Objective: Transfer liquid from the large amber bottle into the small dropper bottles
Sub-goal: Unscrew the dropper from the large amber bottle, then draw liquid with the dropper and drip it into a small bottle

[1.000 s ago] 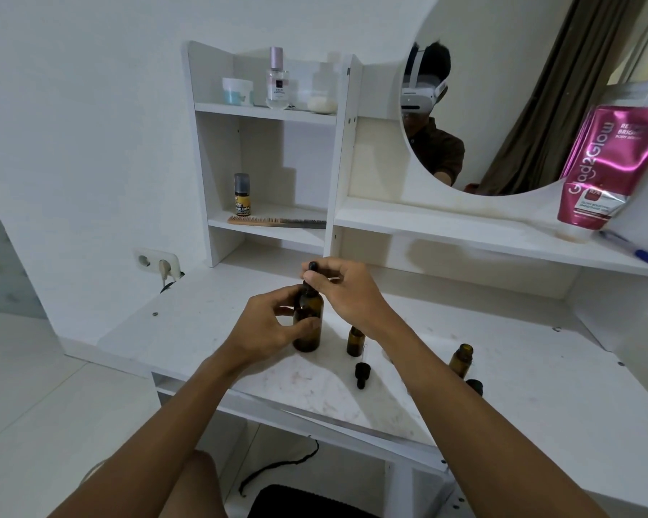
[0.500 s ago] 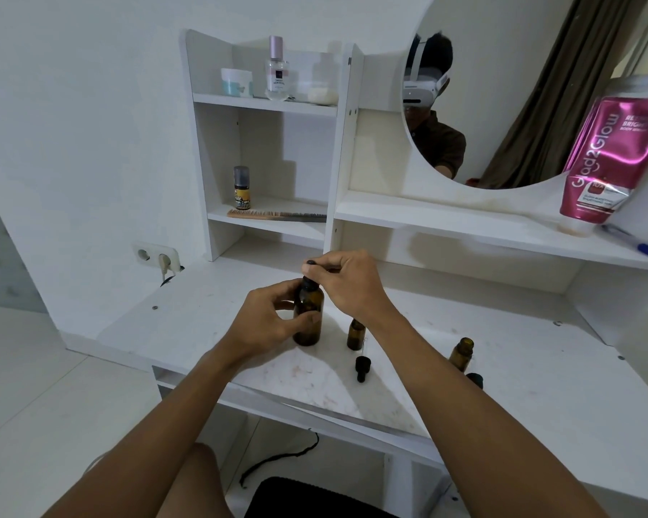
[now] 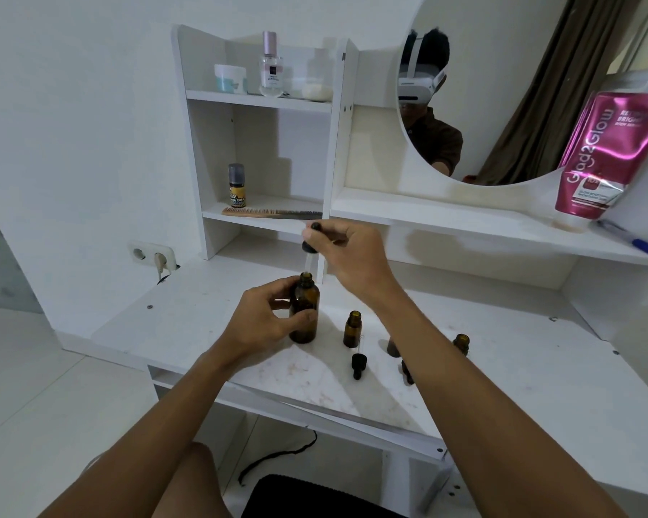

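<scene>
The large amber bottle (image 3: 304,312) stands upright and uncapped on the white desk (image 3: 188,330). The left hand (image 3: 262,323) is curled round its body from 9 o'clock, thumb across the front. At 12 o'clock above its mouth, the right hand (image 3: 352,256) pinches a black dropper cap (image 3: 310,241) by the rubber bulb. The glass pipette (image 3: 309,262) under it is pale and hard to make out, and I cannot tell whether its tip is inside the neck. At 3 o'clock of the big bottle stands an open small dropper bottle (image 3: 352,329), with a loose black dropper (image 3: 358,365) lying at its 6 o'clock. Further toward 3 o'clock the right forearm hides most of two dark things; beyond it, a second small bottle (image 3: 461,343) shows only neck and shoulder
</scene>
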